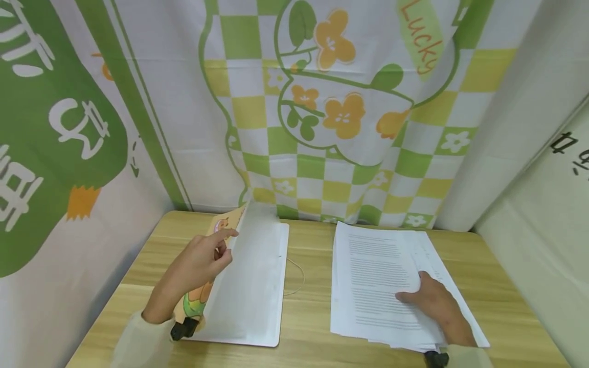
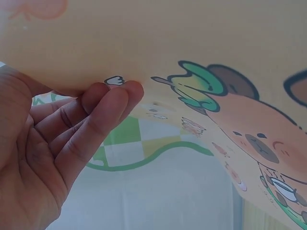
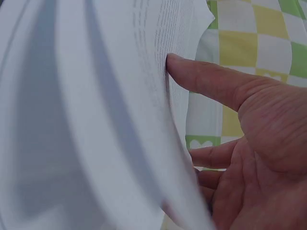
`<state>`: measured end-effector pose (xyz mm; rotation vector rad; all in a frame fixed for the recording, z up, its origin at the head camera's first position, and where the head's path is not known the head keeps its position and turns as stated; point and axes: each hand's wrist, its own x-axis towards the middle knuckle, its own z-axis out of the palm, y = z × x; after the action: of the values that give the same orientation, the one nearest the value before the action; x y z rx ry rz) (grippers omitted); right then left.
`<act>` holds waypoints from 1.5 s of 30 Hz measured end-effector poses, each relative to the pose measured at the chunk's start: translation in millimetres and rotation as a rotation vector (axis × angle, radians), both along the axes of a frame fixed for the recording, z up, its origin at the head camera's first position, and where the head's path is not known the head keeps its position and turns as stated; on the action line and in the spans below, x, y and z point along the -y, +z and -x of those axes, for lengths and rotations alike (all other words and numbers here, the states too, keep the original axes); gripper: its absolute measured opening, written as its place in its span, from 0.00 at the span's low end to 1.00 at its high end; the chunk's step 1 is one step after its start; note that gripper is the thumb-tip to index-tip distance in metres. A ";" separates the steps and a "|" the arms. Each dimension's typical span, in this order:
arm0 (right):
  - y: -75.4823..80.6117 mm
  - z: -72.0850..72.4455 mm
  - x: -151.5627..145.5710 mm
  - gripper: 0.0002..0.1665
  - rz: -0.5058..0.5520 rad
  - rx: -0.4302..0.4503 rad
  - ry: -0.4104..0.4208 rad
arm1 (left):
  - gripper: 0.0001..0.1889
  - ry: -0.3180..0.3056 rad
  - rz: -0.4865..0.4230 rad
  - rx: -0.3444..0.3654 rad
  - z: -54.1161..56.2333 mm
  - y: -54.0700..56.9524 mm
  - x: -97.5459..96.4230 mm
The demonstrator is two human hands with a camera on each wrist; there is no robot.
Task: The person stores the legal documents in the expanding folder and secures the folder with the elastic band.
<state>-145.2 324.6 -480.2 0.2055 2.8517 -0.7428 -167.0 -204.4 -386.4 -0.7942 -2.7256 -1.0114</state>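
On the left of the table a folder lies with its cover lifted, white inside. The cover is pale orange with cartoon animals on its outer side. My left hand pinches the edge of this cover and holds it tilted up. To the right lies a stack of printed papers, its sheets slightly fanned. My right hand grips the right side of the stack. In the right wrist view the thumb rests on a printed page, with the other fingers partly hidden behind the sheets.
Both things lie on a light wooden table. A thin pale cord loops out beside the folder's right edge. Behind the table hangs a checked green and yellow curtain, with printed cloth at either side.
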 end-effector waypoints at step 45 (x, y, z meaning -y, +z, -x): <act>3.1 -1.9 3.9 0.34 0.236 -0.030 -0.017 | 0.19 0.011 0.061 -0.019 -1.1 0.3 0.5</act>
<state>-143.3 320.7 -477.0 0.1856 2.7612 -1.0844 -165.9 -204.9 -386.2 -0.7926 -2.7535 -0.9181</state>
